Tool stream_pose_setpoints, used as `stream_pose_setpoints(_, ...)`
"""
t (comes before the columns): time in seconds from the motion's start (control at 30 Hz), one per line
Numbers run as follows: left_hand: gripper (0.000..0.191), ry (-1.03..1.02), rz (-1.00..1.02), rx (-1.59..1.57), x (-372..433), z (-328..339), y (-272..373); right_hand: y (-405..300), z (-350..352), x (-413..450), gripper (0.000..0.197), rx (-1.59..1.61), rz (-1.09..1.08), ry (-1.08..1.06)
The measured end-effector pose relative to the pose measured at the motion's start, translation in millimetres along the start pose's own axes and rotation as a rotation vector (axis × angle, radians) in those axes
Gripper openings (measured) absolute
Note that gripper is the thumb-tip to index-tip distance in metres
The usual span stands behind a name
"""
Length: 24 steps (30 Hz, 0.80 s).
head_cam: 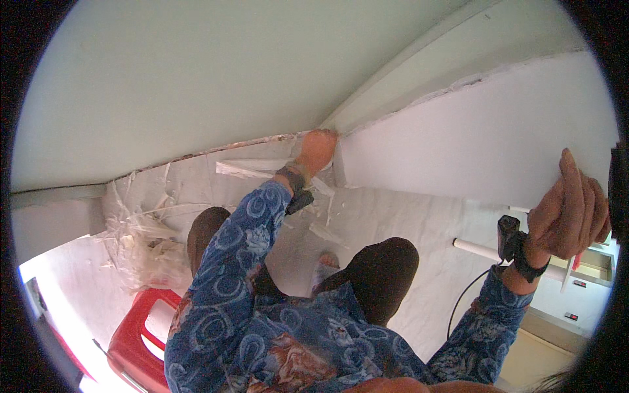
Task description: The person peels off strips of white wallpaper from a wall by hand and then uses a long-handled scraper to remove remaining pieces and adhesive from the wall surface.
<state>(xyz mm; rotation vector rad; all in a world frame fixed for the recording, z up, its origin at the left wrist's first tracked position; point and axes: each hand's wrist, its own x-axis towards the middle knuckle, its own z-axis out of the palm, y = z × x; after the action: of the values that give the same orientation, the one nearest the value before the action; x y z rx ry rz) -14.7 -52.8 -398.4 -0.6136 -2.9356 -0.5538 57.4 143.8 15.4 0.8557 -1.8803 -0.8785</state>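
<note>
My left hand (318,148) reaches to the lower corner of a large pale green panel (196,93), where it meets a white panel (467,137). The fingers are bent out of sight there, so I cannot tell whether they hold anything. Off to the right, my right hand (570,213) is raised in front of the white panel, its index finger pointing up and the others partly curled. Nothing shows clearly in its grip. Both wrists carry black straps with small devices. Below the left hand lie pale strips (250,167) of film or tape.
Crumpled clear plastic film (147,250) lies on the pale floor (413,216) at left. A red plastic stool or chair (135,339) stands at lower left. My bent knees (383,275) are close below. At right are a white tube (474,249) and a black cable (454,307).
</note>
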Motion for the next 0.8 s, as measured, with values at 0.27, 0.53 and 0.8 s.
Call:
stream_pose_setpoints(0.27, 0.017, 0.095, -0.524, -0.470, -13, 36, 12, 1, 2, 3, 0.019, 0.051, -0.026, 0.063)
stream_pose_setpoints(0.53, 0.026, 0.195, -0.722, -1.524, -11, 70, 16, 5, 2, -2, 0.017, 0.103, -0.084, 0.089)
stream_pose_setpoints(0.8, 0.024, 0.169, -0.819, -1.831, -9, 54, 22, 1, 0, -1, 0.023, 0.085, -0.050, 0.067)
